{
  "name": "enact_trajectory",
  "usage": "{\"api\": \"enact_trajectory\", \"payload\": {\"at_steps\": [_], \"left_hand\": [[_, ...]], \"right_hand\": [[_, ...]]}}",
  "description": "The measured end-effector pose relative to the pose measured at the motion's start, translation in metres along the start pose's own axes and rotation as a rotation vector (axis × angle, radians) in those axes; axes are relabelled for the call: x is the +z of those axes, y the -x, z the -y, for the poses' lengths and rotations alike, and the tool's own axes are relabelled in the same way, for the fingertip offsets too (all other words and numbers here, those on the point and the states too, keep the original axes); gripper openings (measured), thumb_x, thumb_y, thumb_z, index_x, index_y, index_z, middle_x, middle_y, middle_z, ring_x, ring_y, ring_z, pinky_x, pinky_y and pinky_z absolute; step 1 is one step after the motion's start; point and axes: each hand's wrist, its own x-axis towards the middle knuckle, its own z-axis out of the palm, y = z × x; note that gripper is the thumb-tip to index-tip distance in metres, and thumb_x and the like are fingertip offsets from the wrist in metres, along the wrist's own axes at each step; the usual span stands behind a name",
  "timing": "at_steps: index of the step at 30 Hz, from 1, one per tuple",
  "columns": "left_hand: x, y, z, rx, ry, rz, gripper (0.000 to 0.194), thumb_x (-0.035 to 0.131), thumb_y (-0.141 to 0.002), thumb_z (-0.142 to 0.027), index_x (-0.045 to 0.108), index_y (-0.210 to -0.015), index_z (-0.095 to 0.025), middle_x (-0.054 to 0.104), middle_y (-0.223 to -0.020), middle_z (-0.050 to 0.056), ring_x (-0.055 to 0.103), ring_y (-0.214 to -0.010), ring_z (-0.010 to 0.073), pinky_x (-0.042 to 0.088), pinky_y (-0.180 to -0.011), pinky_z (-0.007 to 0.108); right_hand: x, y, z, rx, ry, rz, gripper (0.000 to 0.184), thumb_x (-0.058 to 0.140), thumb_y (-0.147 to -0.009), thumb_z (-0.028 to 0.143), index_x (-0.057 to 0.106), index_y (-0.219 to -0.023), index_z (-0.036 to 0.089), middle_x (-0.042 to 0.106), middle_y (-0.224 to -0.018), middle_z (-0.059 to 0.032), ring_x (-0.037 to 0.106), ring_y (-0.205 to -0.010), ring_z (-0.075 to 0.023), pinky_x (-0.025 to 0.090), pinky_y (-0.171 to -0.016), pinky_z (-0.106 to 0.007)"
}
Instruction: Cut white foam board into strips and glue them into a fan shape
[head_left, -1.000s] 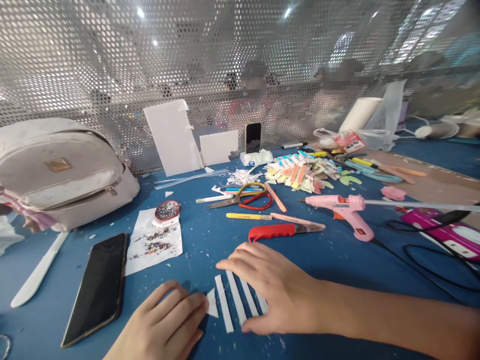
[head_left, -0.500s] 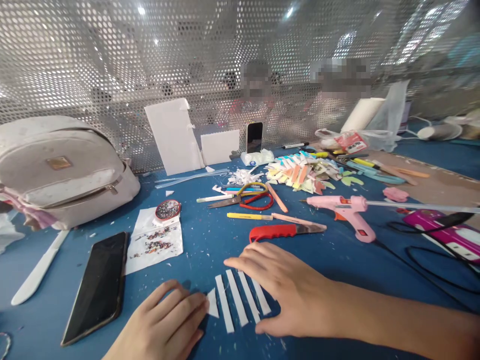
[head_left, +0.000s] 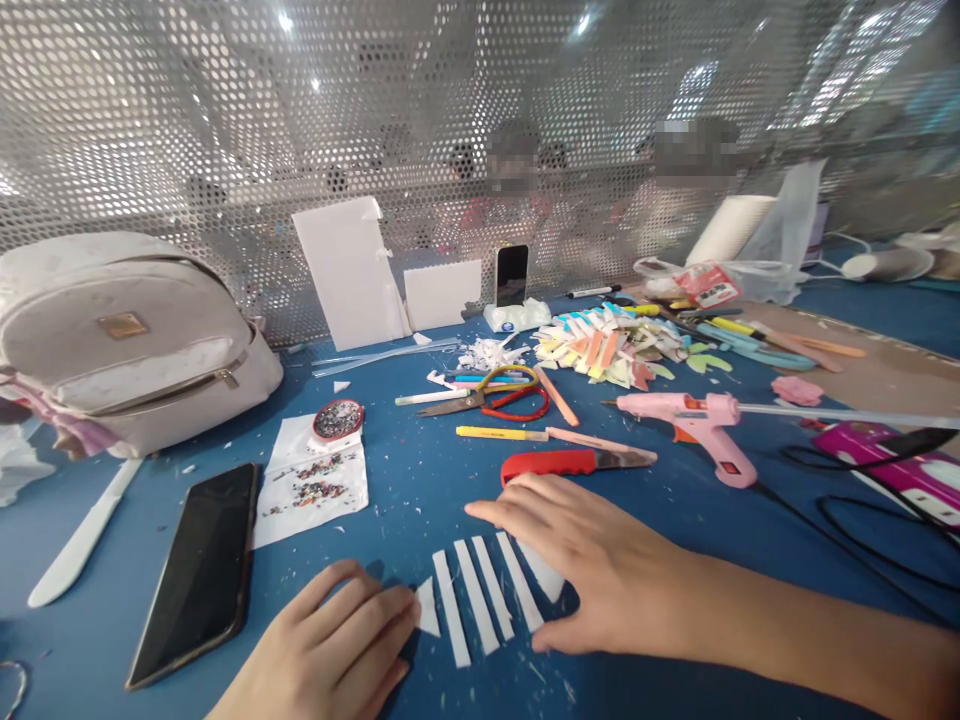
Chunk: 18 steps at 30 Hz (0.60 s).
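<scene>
Several narrow white strips (head_left: 477, 597) lie side by side, slightly slanted, on the blue table between my hands. My left hand (head_left: 330, 640) rests on the table left of them, fingers loosely bent and lying down. Its fingertips touch the edge of a small white triangular piece (head_left: 428, 608). My right hand (head_left: 600, 565) is open over the right end of the row, thumb and fingers spread apart. Beneath it a wider white piece (head_left: 546, 572) shows in part; the rest is hidden by the hand. Just beyond the right fingers lies a red-handled knife (head_left: 551, 464).
A pink glue gun (head_left: 701, 412) with a black cord lies at right. Scissors (head_left: 457, 402), pens and a heap of coloured paper strips (head_left: 600, 345) lie farther back. At left are a phone (head_left: 196, 565), a white plastic knife (head_left: 86, 540), a paper with beads (head_left: 289, 490) and a backpack (head_left: 127, 350).
My right hand has slid to the right, uncovering more of the strips and the wider piece. The strips on the right are spaced farther apart. My left hand stays in place.
</scene>
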Motion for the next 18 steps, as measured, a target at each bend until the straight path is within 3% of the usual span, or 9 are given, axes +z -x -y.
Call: {"api": "enact_trajectory", "payload": {"at_steps": [5, 12, 18], "left_hand": [[0.011, 0.011, 0.0, -0.003, -0.008, -0.007, 0.03, 0.043, -0.106, -0.019, 0.073, -0.112, -0.016, 0.075, -0.103, 0.004, 0.066, -0.086, 0.0148, 0.049, -0.093, 0.033], [0.01, 0.012, -0.001, -0.014, 0.005, -0.008, 0.03, 0.044, -0.105, -0.018, 0.072, -0.113, -0.015, 0.075, -0.104, 0.003, 0.065, -0.088, 0.0155, 0.047, -0.096, 0.034], [0.01, 0.012, 0.0, -0.014, 0.032, -0.008, 0.03, 0.043, -0.105, -0.016, 0.072, -0.112, -0.014, 0.074, -0.105, 0.004, 0.064, -0.088, 0.0156, 0.044, -0.098, 0.034]], "right_hand": [[0.001, -0.002, 0.001, 0.014, -0.025, 0.008, 0.097, 0.092, -0.069, 0.032, 0.042, -0.153, 0.023, 0.055, -0.139, -0.0144, 0.044, -0.135, -0.0393, 0.033, -0.116, -0.058], [-0.003, 0.003, -0.005, -0.001, -0.009, -0.014, 0.103, 0.095, -0.065, 0.038, 0.043, -0.153, 0.022, 0.055, -0.14, -0.0155, 0.047, -0.134, -0.0396, 0.039, -0.113, -0.057], [-0.01, 0.01, -0.01, 0.067, 0.031, -0.002, 0.095, 0.091, -0.068, 0.025, 0.046, -0.152, 0.023, 0.056, -0.141, -0.0148, 0.048, -0.134, -0.04, 0.041, -0.112, -0.059]]}}
